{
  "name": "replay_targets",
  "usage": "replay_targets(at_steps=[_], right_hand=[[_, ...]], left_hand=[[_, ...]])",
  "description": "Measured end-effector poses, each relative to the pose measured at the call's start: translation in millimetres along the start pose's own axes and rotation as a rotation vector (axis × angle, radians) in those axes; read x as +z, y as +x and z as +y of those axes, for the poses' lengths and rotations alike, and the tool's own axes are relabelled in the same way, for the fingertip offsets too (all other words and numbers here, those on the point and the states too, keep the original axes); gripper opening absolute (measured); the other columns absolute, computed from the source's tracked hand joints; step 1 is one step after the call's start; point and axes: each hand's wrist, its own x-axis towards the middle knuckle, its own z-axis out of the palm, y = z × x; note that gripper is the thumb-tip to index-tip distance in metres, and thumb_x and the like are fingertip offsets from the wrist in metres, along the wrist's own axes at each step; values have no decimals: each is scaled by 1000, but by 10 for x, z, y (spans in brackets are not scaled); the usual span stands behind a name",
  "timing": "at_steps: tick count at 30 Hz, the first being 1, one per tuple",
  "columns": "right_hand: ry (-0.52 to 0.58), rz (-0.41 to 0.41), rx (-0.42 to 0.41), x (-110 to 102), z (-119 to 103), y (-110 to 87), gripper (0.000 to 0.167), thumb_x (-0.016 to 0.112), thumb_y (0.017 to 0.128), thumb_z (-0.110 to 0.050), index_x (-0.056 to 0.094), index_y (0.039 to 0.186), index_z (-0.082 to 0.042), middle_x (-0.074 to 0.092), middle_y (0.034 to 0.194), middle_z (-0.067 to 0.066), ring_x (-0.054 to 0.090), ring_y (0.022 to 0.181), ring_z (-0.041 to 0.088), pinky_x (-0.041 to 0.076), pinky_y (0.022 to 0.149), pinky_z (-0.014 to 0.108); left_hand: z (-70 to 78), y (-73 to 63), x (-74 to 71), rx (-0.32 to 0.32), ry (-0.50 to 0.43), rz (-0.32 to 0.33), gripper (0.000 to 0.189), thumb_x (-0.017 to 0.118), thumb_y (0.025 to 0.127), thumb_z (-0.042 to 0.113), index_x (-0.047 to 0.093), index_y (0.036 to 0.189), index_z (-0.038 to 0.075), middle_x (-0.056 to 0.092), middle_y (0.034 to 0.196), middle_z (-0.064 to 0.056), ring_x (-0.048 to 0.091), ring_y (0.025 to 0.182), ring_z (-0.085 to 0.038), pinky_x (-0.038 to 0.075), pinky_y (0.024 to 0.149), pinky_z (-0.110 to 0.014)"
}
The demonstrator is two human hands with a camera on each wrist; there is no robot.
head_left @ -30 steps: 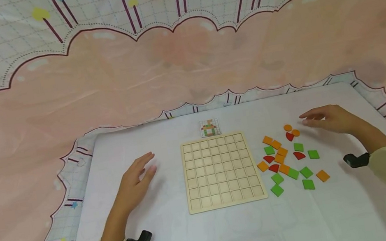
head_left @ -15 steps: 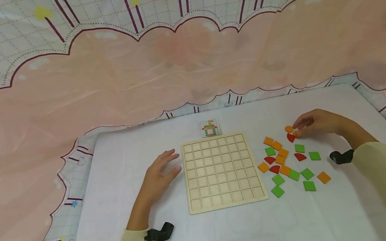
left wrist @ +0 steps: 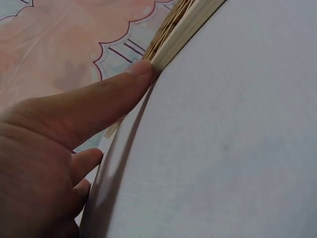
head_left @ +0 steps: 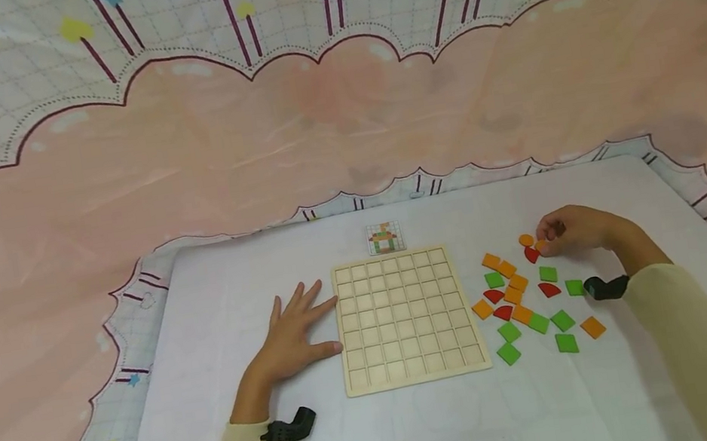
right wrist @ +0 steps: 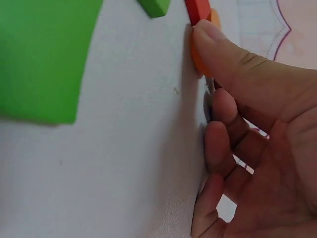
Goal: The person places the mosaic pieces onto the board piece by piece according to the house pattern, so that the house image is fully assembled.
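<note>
My left hand (head_left: 293, 344) lies with its fingers spread at the left side of a wooden grid board (head_left: 409, 319). Its thumb touches the board's edge, as the left wrist view shows close up. To the right, my right hand (head_left: 577, 229) pinches an orange round tile (right wrist: 199, 54) between thumb and index finger, low over the white table; the other fingers curl beneath. Beside that tile are a second orange disc (head_left: 525, 240) and a red quarter-circle tile (head_left: 532, 255). The board's squares hold no tiles.
A small card (head_left: 385, 237) with a coloured grid picture lies behind the board. Right of the board are scattered green square tiles (head_left: 567, 342), orange square tiles (head_left: 593, 327) and red quarter-circle tiles (head_left: 549, 289). A patterned cloth (head_left: 314, 142) rises behind the table.
My right hand has moved left and down to the orange round tile and now pinches it. My left hand has moved right and come down against the board's left edge, fingers spread.
</note>
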Motion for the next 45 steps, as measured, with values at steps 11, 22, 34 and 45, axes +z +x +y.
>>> replay_targets(at_steps=[11, 22, 34, 45], right_hand=[[1, -2, -34, 8, 4, -40, 39, 73, 91, -49, 70, 105, -12, 59, 99, 5, 49, 106, 27, 42, 83, 37], [32, 58, -12, -5, 53, -90, 47, 67, 95, -52, 70, 117, -10, 65, 120, 12, 50, 115, 34, 49, 97, 53], [140, 213, -25, 152, -204, -80, 47, 70, 96, -44, 68, 127, -8, 69, 117, 13, 57, 107, 30, 52, 84, 29], [248, 138, -51, 302, -614, 39, 44, 68, 98, -42, 66, 130, -12, 68, 127, 14, 59, 105, 29, 53, 84, 28]], left_hand=[[-11, -34, -16, 6, 17, -9, 84, 80, 80, 54, 49, 153, 26, 22, 171, -5, 6, 160, -36, -8, 124, -65], [-15, 4, 27, -5, 29, -20, 86, 81, 79, 56, 48, 154, 28, 21, 172, -3, 6, 161, -34, -7, 125, -64], [15, -15, 3, -6, 30, -17, 86, 82, 79, 53, 49, 153, 27, 21, 172, -3, 6, 161, -34, -7, 125, -64], [13, -12, 0, -8, 35, -18, 86, 82, 79, 52, 48, 154, 27, 21, 172, -3, 5, 161, -34, -6, 125, -64]])
